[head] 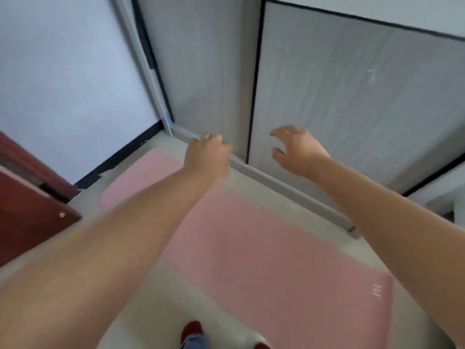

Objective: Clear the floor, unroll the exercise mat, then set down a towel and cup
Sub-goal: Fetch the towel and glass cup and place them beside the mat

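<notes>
A pink mat [264, 248] lies flat and rolled out on the pale floor [156, 293]. It runs along the foot of a grey wall panel [352, 96], from near the corner on the left to the right side of the view. Small white marks show near the mat's right end. Both bare arms reach out over the mat. The left hand [208, 154] is up near the bottom of the panel, seen from the back, with its fingers [211, 137] curled down, and nothing shows in it. The right hand [297, 149] is in front of the panel, well apart from the left one, with its fingers [279, 132] spread wide and bent a little, holding nothing. A dark red door [30, 197] stands on the left. At the bottom, a red shoe [192, 331] stands on the floor just beside the mat's near edge. The picture is a bit blurry. No towel or cup can be seen.
</notes>
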A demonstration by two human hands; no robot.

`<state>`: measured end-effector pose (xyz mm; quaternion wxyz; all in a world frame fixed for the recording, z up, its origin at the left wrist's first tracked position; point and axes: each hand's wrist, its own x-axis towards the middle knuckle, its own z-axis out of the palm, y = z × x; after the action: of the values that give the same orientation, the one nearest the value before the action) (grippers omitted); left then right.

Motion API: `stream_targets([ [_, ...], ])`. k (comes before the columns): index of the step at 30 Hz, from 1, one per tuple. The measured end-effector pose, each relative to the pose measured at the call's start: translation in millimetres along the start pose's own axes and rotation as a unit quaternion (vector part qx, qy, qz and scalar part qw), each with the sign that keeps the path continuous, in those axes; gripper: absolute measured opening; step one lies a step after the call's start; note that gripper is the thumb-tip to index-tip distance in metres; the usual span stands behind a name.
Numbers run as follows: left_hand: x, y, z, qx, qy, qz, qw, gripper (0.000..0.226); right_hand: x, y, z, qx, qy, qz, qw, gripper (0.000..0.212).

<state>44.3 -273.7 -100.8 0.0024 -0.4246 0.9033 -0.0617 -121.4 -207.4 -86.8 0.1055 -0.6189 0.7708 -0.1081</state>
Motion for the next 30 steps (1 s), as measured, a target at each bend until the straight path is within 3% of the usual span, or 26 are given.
stream_targets([
  [6,-138,-122,-39,0.035,-0.027,-0.223,0.974,0.038,9,-162,6,0.013,-0.045,-0.238,0.970,0.043],
  [9,-235,-182,-47,0.041,-0.041,-0.345,0.937,0.036,-10,-257,33,0.018,-0.065,-0.363,0.929,0.038],
  [12,-308,-216,-45,0.024,-0.060,-0.423,0.904,0.034,-24,-322,59,0.001,-0.113,-0.408,0.906,0.039],
  [13,-370,-243,-48,0.026,-0.070,-0.488,0.870,0.034,-40,-386,80,-0.004,-0.133,-0.465,0.875,0.040],
  [22,-559,-311,-20,-0.069,-0.086,-0.656,0.747,0.038,-121,-577,154,0.009,-0.226,-0.569,0.791,0.043],
  [30,-626,-352,37,-0.129,-0.075,-0.762,0.631,0.030,-139,-677,232,-0.029,-0.302,-0.621,0.723,0.042],
])
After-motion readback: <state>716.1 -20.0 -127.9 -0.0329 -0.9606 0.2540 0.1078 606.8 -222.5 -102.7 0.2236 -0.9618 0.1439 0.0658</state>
